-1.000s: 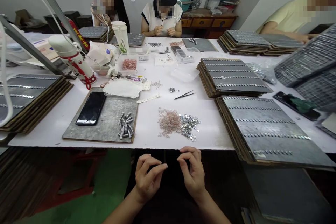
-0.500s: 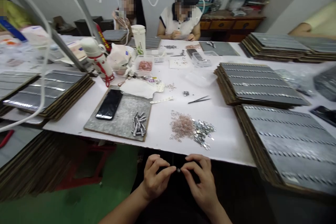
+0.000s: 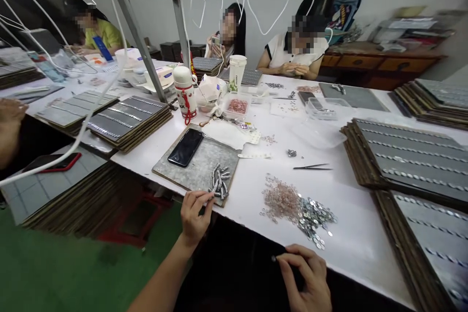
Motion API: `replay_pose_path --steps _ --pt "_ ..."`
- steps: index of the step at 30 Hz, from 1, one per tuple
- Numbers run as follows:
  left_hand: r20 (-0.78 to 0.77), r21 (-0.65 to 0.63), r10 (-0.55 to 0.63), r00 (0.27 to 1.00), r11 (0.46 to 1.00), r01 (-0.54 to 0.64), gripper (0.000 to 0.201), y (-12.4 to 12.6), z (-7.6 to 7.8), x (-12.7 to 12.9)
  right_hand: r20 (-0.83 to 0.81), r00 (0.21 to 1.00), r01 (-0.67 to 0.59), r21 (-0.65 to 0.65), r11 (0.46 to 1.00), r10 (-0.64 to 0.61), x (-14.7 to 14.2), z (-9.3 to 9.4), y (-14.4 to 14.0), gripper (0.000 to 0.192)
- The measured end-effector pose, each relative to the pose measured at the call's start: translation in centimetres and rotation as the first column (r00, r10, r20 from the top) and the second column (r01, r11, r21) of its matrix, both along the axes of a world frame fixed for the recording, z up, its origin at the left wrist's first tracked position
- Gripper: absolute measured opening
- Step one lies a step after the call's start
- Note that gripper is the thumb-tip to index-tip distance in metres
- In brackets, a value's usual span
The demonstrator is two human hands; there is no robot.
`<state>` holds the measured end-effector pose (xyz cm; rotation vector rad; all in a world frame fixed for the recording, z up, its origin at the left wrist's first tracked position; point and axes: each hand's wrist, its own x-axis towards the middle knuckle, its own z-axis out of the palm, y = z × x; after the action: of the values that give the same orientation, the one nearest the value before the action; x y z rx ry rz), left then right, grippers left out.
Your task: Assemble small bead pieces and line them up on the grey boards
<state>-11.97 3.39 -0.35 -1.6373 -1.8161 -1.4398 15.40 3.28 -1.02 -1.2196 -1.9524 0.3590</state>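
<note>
My left hand (image 3: 197, 217) reaches to the front edge of a grey board (image 3: 166, 168). Its thumb and forefinger close together at a heap of small silver metal cylinders (image 3: 220, 180), and I cannot make out what is between them. Over my lap, below the table edge, my right hand (image 3: 307, 273) pinches a tiny dark metal piece (image 3: 273, 258) at its fingertips. Ahead of that hand lie a pile of pinkish clear rings (image 3: 281, 200) and, touching it, a pile of silver washers (image 3: 314, 219). Black tweezers (image 3: 312, 166) rest behind these piles.
A black phone (image 3: 185, 147) lies on the grey board. Stacked boards with rows of metal parts (image 3: 413, 151) stand at the right, and another stack (image 3: 127, 117) at the left. A flask (image 3: 185, 92) and white cup (image 3: 237, 73) stand farther back. Other people sit around the table.
My left hand has parted from my right and moved up-left to the cylinder heap. My right hand keeps its small piece over my lap. The view has swung left.
</note>
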Motion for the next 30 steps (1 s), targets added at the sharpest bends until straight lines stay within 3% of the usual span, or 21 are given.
replay_pose_path --steps 8,15,30 --pt "0.073 -0.016 -0.074 0.995 0.997 0.075 0.009 0.46 0.29 -0.55 0.001 1.0 -0.022 0.013 1.0 0.022 -0.34 -0.3 0.36 0.015" --pt "0.183 0.012 -0.074 0.98 0.997 0.073 0.006 0.56 0.34 -0.31 0.008 1.0 -0.019 0.009 1.0 0.019 -0.26 -0.52 0.18 0.012" --pt "-0.031 0.116 -0.086 0.996 0.989 0.089 0.015 0.35 -0.06 -0.93 0.008 1.0 -0.01 0.004 1.0 0.01 -0.95 0.02 -0.07 0.008"
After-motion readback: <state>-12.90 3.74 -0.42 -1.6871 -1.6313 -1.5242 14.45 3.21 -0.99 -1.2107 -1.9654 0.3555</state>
